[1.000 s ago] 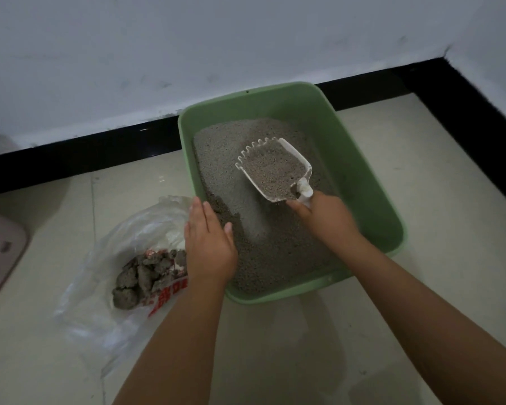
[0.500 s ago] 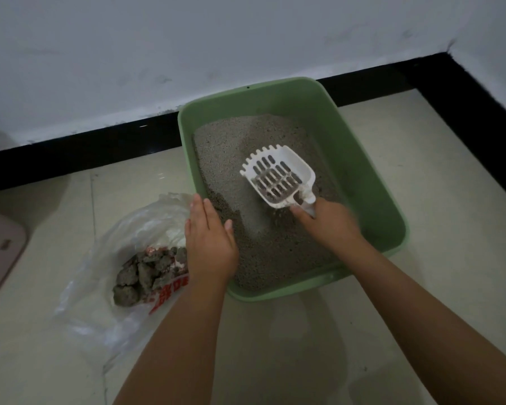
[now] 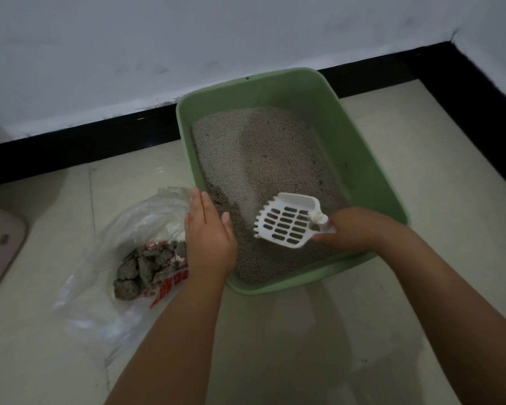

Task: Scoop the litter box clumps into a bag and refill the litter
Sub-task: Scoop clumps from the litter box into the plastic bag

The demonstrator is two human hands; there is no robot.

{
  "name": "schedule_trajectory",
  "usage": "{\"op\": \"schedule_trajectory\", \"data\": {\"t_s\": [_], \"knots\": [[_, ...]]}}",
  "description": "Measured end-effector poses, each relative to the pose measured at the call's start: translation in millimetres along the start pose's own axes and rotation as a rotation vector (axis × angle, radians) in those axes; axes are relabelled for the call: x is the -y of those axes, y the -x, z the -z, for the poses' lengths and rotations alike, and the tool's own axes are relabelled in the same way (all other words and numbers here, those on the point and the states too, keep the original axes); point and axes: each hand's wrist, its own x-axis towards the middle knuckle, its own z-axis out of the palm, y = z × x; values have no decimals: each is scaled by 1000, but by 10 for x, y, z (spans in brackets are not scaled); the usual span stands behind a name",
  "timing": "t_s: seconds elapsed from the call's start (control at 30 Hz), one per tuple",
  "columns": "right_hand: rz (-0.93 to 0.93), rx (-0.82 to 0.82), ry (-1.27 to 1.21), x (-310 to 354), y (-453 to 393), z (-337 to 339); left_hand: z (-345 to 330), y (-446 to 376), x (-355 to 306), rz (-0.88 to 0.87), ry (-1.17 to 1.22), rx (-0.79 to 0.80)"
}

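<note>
step: sifting pass, scoop (image 3: 287,226) reads empty, slots clear, tilted over the litter (image 3: 263,153) at lower centre of the frame
right hand (image 3: 354,229): fingers curled round the scoop handle, near the box's near right corner
left hand (image 3: 208,229): flat, fingers straight and together, resting on the near left rim of the litter box (image 3: 360,147)
bag (image 3: 123,235): clear plastic, lower left on the floor just beside the box, mouth open, grey clumps (image 3: 140,267) inside
progress: scooping looks mostly done (no clumps visible on the surface)
next: dig the scoop back into the near, darker patch, or go for refill; no fresh litter supply in view
</note>
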Motion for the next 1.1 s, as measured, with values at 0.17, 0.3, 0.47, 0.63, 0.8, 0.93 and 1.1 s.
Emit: {"op": "schedule_trajectory", "data": {"t_s": [0.17,0.3,0.47,0.63,0.8,0.93,1.1], "knots": [[19,-21,-4,303,-87,-96,-20,4,16,52,106,-8],[-8,-25,-41,588,-211,-240,-22,10,29,65,171,-18],[-75,-37,-187,628,-228,-299,-32,-1,39,59,192,-12],[-92,-72,-261,791,-366,-322,-38,-16,49,60,206,-1],[-39,-125,-316,854,-470,-353,-45,-24,56,49,208,7],[-16,-186,-434,1019,-556,-383,-49,-21,61,55,207,7],[3,-217,-476,1056,-625,-361,-50,-25,76,61,223,12]]}}
